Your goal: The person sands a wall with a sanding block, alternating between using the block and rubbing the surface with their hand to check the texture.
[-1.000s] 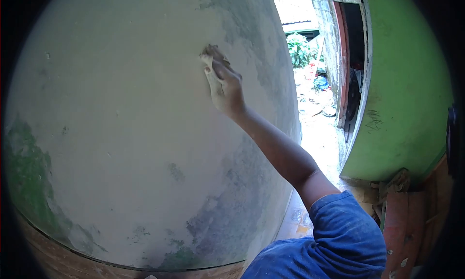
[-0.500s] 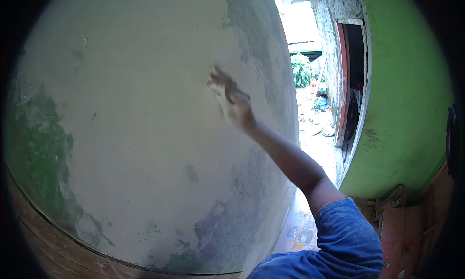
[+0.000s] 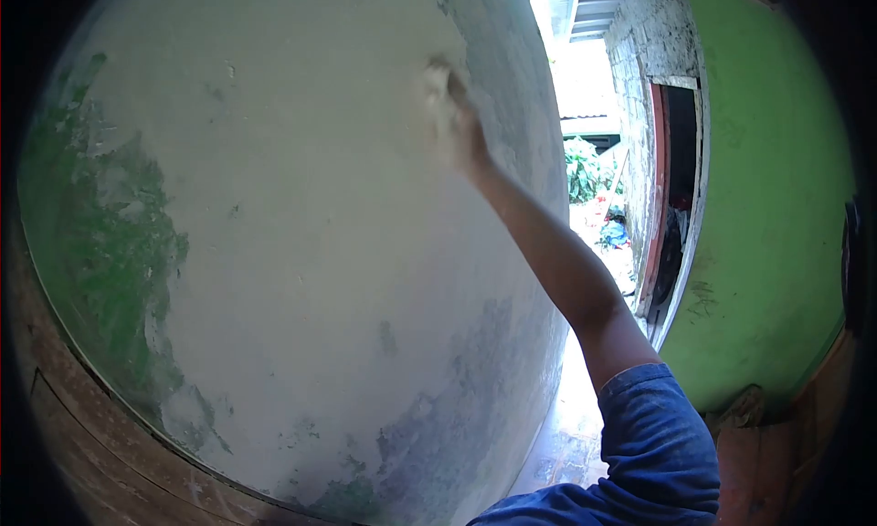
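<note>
My right hand (image 3: 454, 119), pale with dust, is raised against the upper right part of a large wall (image 3: 292, 188). Its fingers look curled in and pressed to the surface, though motion blurs them. Whatever lies under them, if anything, I cannot make out. Pale filler-like coating covers the wall's middle, with grey patches towards the right and bottom and old green paint (image 3: 119, 261) at the left. A blue sleeve (image 3: 653, 435) covers my upper arm. My left hand is outside the view.
Right of the wall's edge, a bright passage (image 3: 571, 425) leads outdoors to green plants (image 3: 589, 170) and scattered litter. A doorway with a reddish frame (image 3: 660, 188) and a green wall (image 3: 772, 188) stand further right. Brown boards (image 3: 100, 453) run along the wall's lower left.
My right hand has moved up and slightly right along the wall, with the arm stretched further. The camera view has tilted, so the wall sits lower and further right.
</note>
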`<state>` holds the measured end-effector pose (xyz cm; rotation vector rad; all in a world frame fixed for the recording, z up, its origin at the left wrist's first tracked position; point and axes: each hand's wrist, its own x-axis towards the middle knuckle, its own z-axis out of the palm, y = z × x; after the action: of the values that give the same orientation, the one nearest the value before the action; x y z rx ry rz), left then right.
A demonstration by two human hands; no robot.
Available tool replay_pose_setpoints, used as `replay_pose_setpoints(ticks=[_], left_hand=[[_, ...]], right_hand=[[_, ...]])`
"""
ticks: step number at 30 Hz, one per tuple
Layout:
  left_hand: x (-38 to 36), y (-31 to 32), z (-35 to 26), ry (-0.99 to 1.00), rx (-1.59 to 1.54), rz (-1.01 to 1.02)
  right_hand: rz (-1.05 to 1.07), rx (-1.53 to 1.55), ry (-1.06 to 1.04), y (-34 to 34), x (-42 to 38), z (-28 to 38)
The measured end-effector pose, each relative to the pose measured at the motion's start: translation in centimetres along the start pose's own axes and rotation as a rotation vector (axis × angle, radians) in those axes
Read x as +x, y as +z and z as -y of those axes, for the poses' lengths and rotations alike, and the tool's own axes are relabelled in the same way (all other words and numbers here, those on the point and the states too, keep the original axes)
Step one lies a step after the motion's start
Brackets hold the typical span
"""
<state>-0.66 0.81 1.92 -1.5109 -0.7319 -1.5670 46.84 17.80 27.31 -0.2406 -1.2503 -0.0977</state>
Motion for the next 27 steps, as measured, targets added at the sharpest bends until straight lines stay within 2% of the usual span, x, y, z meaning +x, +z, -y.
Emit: replay_pose_setpoints(ticks=[1, 3, 4, 6, 7, 9, 10, 12, 14, 16, 17, 19, 20, 22, 23, 25, 27], left_hand=[[-0.1, -0.1, -0.1, -0.003, 0.004, 0.002], [-0.1, -0.1, -0.1, -0.002, 0.007, 0.01], [-0.1, -0.1, -0.1, -0.001, 0.004, 0.016], [0.1, -0.2, -0.2, 0.003, 0.001, 0.027], [0.2, -0.2, -0.2, 0.007, 0.002, 0.031], [0.2, -0.5, -0.2, 0.007, 0.009, 0.042], [0.2, -0.7, -0.3, 0.004, 0.014, 0.05], [0.2, -1.3, -0.3, 0.003, 0.027, 0.067], [0.4, -2.2, -0.9, -0.005, 0.038, 0.086], [0.3, -2.3, -0.7, -0.006, 0.053, 0.093], [0.2, -2.3, -0.5, 0.012, 0.036, 0.096], [-0.2, -2.2, -0.2, 0.024, 0.025, 0.098], [-0.2, -2.1, -0.1, 0.036, 0.025, 0.075], [-0.3, -1.6, 0.1, 0.045, 0.029, 0.058], [-0.4, -1.4, 0.3, 0.062, 0.028, 0.024], [-0.7, -1.5, 0.6, 0.076, 0.034, -0.015], [-0.9, -1.9, 0.6, 0.064, 0.042, 0.045]], right_hand=[[0.01, 0.005, -0.002, -0.3, 1.9, -0.8], [-0.171, -0.7, -0.184, -0.3, 4.7, -1.2], [-0.168, -0.699, -0.187, 0.0, 4.3, -1.7], [0.044, -0.119, 0.055, 2.7, 1.1, 0.4], [0.047, -0.115, 0.052, 3.3, -0.8, 2.0], [0.414, -0.939, -0.647, 3.7, -4.0, 4.5], [0.42, -0.93, -0.65, 3.1, -3.3, 3.4], [0.238, 0.092, -0.018, 1.3, 0.4, -0.2], [-0.011, -0.054, 0.261, -0.4, 4.8, -0.7], [-0.256, -0.782, 0.023, -1.4, 7.6, -2.7], [-0.249, -0.777, 0.022, -0.7, 7.3, -2.5], [-0.01, -0.57, -0.133, 1.0, 5.4, -0.9], [-0.003, -0.565, -0.133, 1.7, 4.2, 0.4], [0.268, -0.888, -0.702, 2.3, 2.0, 2.8], [0.272, -0.884, -0.693, 1.7, 2.2, 2.1], [0.068, -0.338, -0.063, 0.1, 5.1, -0.1], [-0.172, -0.63, 0.397, -0.6, 9.7, -0.1]])
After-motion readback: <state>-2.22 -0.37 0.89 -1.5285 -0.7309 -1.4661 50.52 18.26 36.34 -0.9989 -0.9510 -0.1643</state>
